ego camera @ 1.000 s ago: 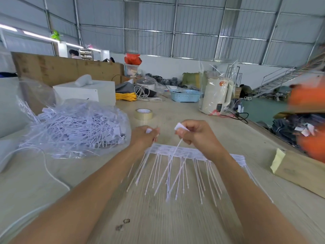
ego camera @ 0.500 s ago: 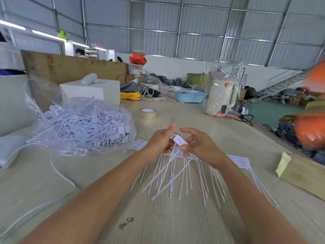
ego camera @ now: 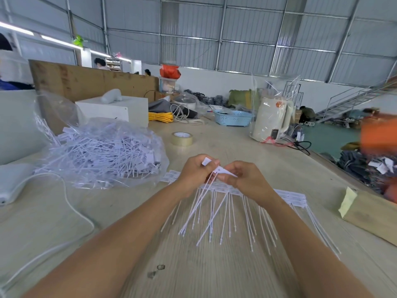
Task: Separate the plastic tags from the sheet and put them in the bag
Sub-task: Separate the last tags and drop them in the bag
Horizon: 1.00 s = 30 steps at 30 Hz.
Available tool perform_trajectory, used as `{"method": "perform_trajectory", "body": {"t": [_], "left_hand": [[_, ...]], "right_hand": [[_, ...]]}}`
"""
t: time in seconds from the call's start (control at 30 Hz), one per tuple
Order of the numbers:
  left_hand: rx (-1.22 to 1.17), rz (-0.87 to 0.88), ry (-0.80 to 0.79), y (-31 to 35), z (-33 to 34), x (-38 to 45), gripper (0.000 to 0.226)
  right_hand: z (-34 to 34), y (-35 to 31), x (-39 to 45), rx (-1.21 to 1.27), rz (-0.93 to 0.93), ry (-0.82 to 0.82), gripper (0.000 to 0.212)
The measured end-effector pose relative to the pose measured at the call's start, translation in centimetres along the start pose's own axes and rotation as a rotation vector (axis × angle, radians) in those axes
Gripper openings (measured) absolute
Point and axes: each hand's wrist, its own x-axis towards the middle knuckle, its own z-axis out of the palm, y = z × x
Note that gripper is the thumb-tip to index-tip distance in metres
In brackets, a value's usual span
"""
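The sheet of tags [ego camera: 287, 195] lies flat on the table [ego camera: 214, 265] under both hands, with a long row of tails not torn off yet. The left hand [ego camera: 191, 175] pinches a few loose tags [ego camera: 206, 162]; the right hand [ego camera: 247, 179] pinches another one. The bag [ego camera: 103, 151] off to the left is already stuffed, so I'd guess well past halfway.

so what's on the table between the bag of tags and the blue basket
In the head view, a roll of tape lies on the bare wood between the bag of loose tags and the blue basket.
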Motion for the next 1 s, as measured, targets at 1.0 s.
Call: {"method": "perform_trajectory", "body": {"t": [1.0], "left_hand": [[0.002, -0.119, 0.053, 1.1, -0.7, 0.2, 0.032]], "right_hand": [[-1.0, -3.8, -0.4, 0.373, -0.105, 0.022, 0.022]]}}
